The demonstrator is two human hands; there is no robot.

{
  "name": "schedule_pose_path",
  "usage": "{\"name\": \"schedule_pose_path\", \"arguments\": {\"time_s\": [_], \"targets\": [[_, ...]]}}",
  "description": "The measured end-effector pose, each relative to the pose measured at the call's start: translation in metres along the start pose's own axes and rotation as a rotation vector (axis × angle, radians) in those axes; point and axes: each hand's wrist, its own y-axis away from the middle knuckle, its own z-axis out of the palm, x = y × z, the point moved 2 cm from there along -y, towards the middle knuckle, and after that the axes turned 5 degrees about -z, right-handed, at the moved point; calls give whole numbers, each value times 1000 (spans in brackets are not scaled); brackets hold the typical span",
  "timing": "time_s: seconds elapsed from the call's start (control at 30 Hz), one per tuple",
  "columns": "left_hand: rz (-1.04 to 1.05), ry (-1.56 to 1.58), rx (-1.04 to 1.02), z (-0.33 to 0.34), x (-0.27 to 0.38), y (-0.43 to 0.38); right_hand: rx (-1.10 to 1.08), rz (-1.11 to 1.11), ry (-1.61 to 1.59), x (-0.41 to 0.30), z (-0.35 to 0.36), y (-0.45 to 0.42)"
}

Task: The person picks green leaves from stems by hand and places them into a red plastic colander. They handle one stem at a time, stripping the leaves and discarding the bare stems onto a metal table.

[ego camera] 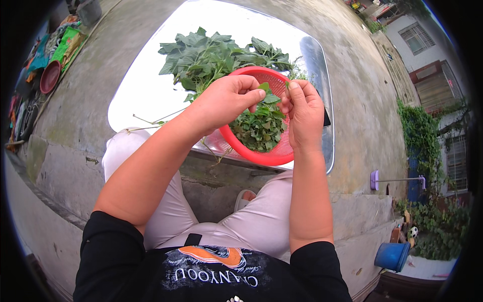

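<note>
Over a red plastic colander (260, 157) my left hand (237, 96) pinches a green leaf (263, 87) between thumb and fingers. My right hand (302, 107) is at the colander's right rim, its thumb and forefinger pinched on a small green leaf piece (287, 84). Below both hands, torn green leaves (258, 126) fill part of the colander. A pile of leafy green stems (203, 56) lies behind it on the shiny metal table (139, 87). Thin stripped stems (153, 122) lie at the table's near left, some hanging over the edge.
A dark flat object (326, 117) lies at the table's right, partly hidden by my right hand. Concrete ground surrounds the table. Far left are a reddish basin (50, 77) and piled bags (68, 43). To the right stand a purple-handled tool (396, 180) and a blue bucket (391, 256).
</note>
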Motion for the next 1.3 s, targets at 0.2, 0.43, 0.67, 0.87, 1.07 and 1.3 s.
{"name": "schedule_pose_path", "arguments": {"time_s": [0.2, 0.43, 0.67, 0.87, 1.07, 1.3], "targets": [[58, -89, 95, -2, -1, 1, -173, 92, 220, -7, 4, 2], [40, -33, 79, 1, 4, 1, -144, -175, 444, -1, 11, 7], [-65, 131, 19, -2, -3, -2, -45, -31, 163, -6, 0, 2], [33, -108, 15, 0, -1, 1, -229, -9, 300, -7, 5, 3], [10, -72, -10, 0, -6, -2, -208, -147, 466, -1, 7, 5], [-11, 138, -35, 0, -2, -2, -49, -82, 162, 6, 18, 10]]}}
